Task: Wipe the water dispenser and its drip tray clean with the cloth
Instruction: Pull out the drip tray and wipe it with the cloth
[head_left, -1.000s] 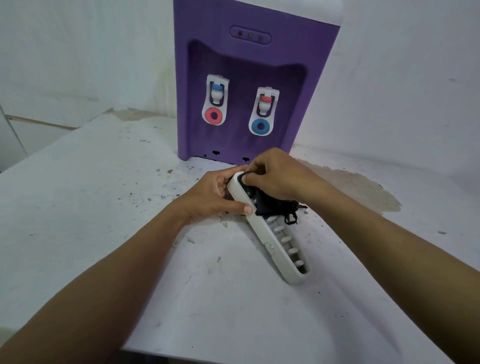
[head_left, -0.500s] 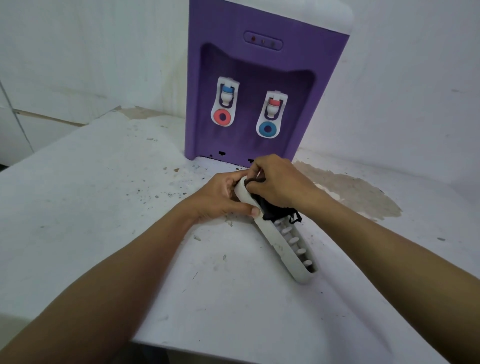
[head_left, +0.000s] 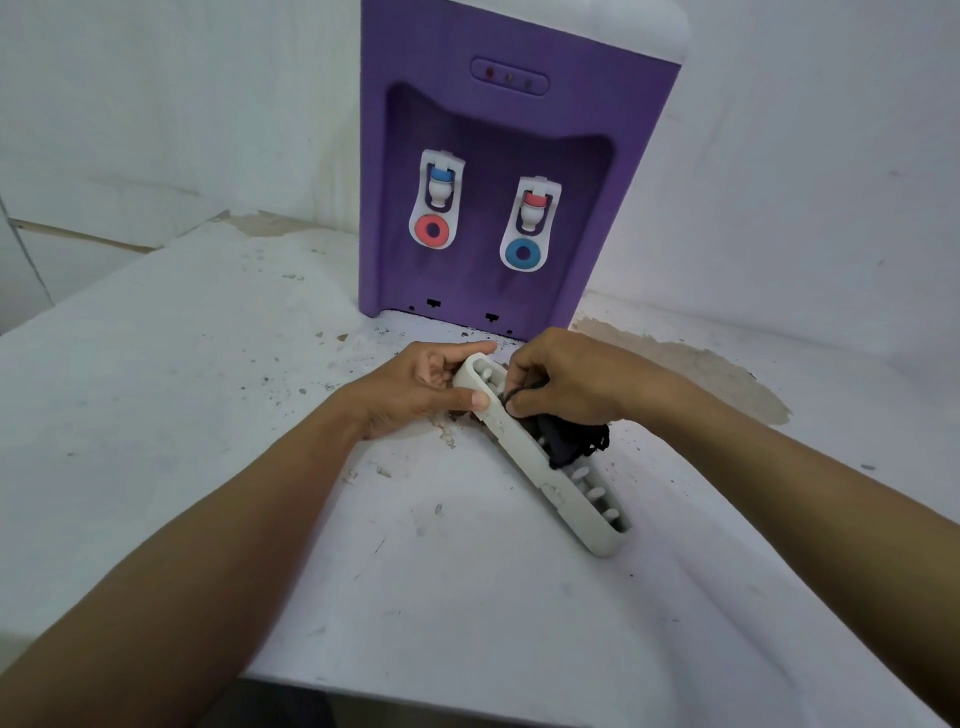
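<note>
**Drip tray wipe under way; dispenser body is waiting its turn**

On the left, the desk (head_left: 197, 426) is showing dark specks and crumbs, thickest toward the middle. The left hand (head_left: 415, 389) is steadying the drip tray's far end, its fingers (head_left: 470, 400) clamped on the rim, with the thumb on the near wall and the index finger over the end.

At twelve o'clock from the hands, the water dispenser (head_left: 509, 171) is standing upright against the wall, its tray slot bare. Whether its purple front has been wiped cannot be told.

The drip tray (head_left: 566, 501) is off the dispenser and lying tipped on its long side on the desk, running from ten o'clock down to four o'clock, with its pegged inside facing right. The dark cloth (head_left: 563, 441) is bunched inside it, around the middle pegs.

The right hand (head_left: 576, 379) is gripping the cloth, its fingers curled tight round a fold of it and pressing it into the tray's upper half.

By my reading, the tray's inside is part done: the lower pegs toward four o'clock are waiting, then refitting, and perhaps the dispenser's front.

At three o'clock, a brown patch (head_left: 696, 369) is marking the desk.
</note>
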